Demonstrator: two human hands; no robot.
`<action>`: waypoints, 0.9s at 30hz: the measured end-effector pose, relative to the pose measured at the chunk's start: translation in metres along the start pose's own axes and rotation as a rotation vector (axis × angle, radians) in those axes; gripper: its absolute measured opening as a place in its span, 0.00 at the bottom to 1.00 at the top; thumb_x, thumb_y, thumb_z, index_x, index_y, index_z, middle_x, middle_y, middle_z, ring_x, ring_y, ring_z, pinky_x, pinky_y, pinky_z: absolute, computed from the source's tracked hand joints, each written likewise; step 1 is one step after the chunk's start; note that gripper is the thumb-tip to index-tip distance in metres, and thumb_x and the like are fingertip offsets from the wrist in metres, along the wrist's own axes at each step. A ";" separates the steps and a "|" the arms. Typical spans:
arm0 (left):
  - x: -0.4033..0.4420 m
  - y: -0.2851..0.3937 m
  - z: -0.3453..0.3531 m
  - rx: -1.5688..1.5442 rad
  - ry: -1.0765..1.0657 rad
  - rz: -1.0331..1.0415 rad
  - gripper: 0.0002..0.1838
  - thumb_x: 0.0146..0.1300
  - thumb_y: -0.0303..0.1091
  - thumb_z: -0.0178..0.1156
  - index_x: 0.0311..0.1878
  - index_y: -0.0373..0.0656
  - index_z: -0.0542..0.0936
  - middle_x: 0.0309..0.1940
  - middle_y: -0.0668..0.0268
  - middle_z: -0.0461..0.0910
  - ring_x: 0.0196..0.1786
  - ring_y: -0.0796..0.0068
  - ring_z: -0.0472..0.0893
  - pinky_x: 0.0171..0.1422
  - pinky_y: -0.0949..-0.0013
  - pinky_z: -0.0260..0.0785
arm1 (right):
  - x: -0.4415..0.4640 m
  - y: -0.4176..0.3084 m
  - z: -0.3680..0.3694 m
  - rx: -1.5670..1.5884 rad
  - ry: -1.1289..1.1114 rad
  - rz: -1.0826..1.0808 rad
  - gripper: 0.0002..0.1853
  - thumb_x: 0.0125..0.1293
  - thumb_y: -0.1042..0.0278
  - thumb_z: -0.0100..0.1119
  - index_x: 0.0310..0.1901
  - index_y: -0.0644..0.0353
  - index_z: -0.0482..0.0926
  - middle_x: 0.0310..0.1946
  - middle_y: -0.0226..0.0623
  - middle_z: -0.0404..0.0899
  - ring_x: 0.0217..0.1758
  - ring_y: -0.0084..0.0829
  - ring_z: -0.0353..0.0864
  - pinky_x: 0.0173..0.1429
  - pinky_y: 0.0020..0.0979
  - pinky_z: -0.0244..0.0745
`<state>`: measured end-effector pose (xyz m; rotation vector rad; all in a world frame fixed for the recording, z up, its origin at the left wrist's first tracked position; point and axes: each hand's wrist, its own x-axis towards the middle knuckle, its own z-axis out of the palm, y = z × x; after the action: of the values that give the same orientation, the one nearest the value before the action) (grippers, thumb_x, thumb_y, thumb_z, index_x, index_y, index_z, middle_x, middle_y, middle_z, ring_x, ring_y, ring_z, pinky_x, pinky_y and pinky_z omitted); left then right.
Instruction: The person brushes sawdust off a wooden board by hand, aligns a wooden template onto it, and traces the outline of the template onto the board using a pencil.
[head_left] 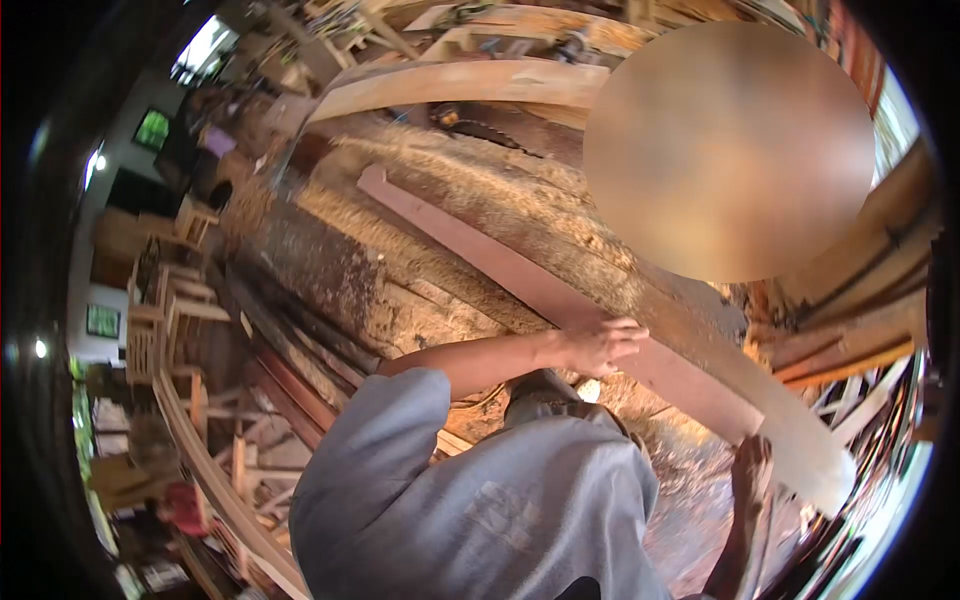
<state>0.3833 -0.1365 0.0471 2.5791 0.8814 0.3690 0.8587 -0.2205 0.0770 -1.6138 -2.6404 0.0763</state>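
Slanting lengthwise down-right, the board (545, 297) lies under extended left fingers (627, 335); right fingers (763, 450) curl, hold unclear.

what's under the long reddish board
A wider plank shows past the reddish board, with sawdust along it. The part directly beneath the board is covered, so it can't be seen.

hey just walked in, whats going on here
A person in a grey shirt is bent over a long, flat reddish-brown strip that lies on a wider wooden board. Their left hand rests across the strip partway along. Their right hand is curled at its near end; whether it holds anything is too unclear to tell. Sawdust is scattered around, and the strip's far end has a small hook shape.
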 end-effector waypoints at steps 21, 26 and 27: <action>-0.001 0.011 -0.011 -0.097 0.071 -0.025 0.25 0.55 0.33 0.74 0.56 0.35 0.83 0.73 0.53 0.73 0.75 0.51 0.70 0.75 0.54 0.72 | -0.024 -0.036 0.002 0.056 0.092 0.147 0.15 0.60 0.80 0.60 0.50 0.69 0.76 0.50 0.53 0.84 0.59 0.56 0.82 0.67 0.51 0.78; 0.009 0.018 -0.029 -0.115 0.015 -0.020 0.25 0.55 0.31 0.74 0.56 0.33 0.83 0.73 0.52 0.73 0.74 0.50 0.72 0.76 0.54 0.71 | -0.030 -0.026 0.026 0.111 0.240 0.090 0.10 0.57 0.78 0.62 0.40 0.67 0.75 0.53 0.56 0.83 0.59 0.58 0.82 0.61 0.49 0.82; 0.009 0.017 -0.031 -0.096 0.011 -0.024 0.25 0.55 0.31 0.74 0.57 0.33 0.83 0.73 0.52 0.73 0.73 0.50 0.73 0.75 0.55 0.72 | -0.030 -0.028 0.027 0.090 0.225 0.105 0.09 0.58 0.76 0.61 0.40 0.65 0.75 0.55 0.54 0.83 0.60 0.57 0.81 0.60 0.48 0.82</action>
<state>0.3881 -0.1351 0.0831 2.4792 0.8762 0.4092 0.8459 -0.2602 0.0517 -1.6267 -2.3516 0.0164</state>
